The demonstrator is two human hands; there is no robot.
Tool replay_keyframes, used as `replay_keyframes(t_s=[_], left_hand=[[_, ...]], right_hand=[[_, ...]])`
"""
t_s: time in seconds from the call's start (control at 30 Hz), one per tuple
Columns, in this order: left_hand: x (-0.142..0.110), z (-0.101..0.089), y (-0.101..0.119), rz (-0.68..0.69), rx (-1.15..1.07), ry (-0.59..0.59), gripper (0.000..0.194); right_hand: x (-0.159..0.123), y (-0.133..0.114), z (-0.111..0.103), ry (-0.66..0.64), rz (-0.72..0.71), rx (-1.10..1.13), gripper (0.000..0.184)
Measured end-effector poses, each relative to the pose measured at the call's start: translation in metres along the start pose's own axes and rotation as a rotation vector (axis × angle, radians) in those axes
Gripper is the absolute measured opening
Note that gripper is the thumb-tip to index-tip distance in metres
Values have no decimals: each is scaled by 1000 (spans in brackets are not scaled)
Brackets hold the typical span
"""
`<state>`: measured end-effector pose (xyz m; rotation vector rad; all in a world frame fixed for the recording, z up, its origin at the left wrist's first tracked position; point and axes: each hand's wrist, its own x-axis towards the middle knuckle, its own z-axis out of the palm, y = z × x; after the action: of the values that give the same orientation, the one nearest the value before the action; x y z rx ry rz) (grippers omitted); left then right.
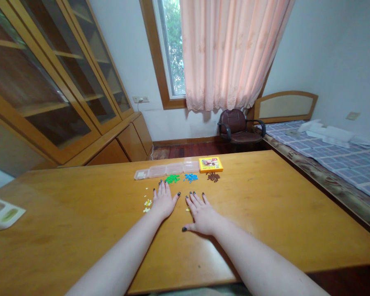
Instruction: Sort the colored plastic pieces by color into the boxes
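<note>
My left hand [163, 202] lies flat on the wooden table, palm down with fingers spread. White and yellow pieces [147, 202] are scattered just left of it, and its fingertips reach close to a pile of small green pieces [172, 179]. My right hand [202, 213] also rests palm down, fingers apart, with a few yellowish pieces [188, 209] by its fingers, partly covered. Beyond the hands lie a pile of blue pieces [191, 177] and a pile of brown pieces [213, 177]. Neither hand grips anything visible.
Clear plastic boxes [174, 168] stand in a row behind the piles, beside a yellow box [211, 164] with a printed picture. A white power strip [3, 213] sits at the table's left edge. Past the table [280, 197] are a chair [236, 125] and a bed [336, 142].
</note>
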<state>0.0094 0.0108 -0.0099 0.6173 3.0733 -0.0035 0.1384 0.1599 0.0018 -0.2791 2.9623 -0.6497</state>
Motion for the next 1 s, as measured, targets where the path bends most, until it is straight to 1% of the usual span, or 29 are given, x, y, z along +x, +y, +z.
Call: replay_keyframes(t_s=[0.07,0.13,0.23,0.3,0.37,0.43,0.47,0.53,0.6,0.67,0.7,0.77,0.83,0.93,1.0], left_hand=[[0,-1,1,83,0,3,75],[0,-3,3,123,1,23,72],[-5,-8,2,93,2,60,71],[-11,-13,-7,39,17,100,72],[-17,-18,-25,-30,40,144,75],[-20,-21,-50,-96,53,140,76],[-20,-22,-64,-89,55,123,75],[-17,-21,-91,-31,15,61,71],[-12,-19,-113,35,-57,-9,68],[-8,-17,-125,156,-109,-57,66],[-7,-17,-126,209,-128,-67,64],[-9,-16,-121,292,-157,-68,62],[-16,-17,-105,361,-187,-61,62],[-30,-19,-67,537,-226,-113,68],[-38,-21,-38,644,-253,-144,71]], right_hand=[[4,-3,1,53,7,-7,94],[9,-4,-1,101,16,9,86],[12,0,-6,165,88,32,77],[13,4,-8,199,156,21,72],[15,7,-10,209,224,-5,69],[18,9,-11,198,274,-34,71],[21,10,-11,190,285,-47,72],[28,11,-13,177,284,-69,74],[36,13,-14,180,277,-79,74],[44,16,-14,197,272,-72,73],[47,19,-14,210,270,-58,71],[53,25,-14,266,270,3,67],[55,34,-13,365,272,146,62],[55,47,-13,520,263,487,58],[52,55,-14,568,240,682,60]])
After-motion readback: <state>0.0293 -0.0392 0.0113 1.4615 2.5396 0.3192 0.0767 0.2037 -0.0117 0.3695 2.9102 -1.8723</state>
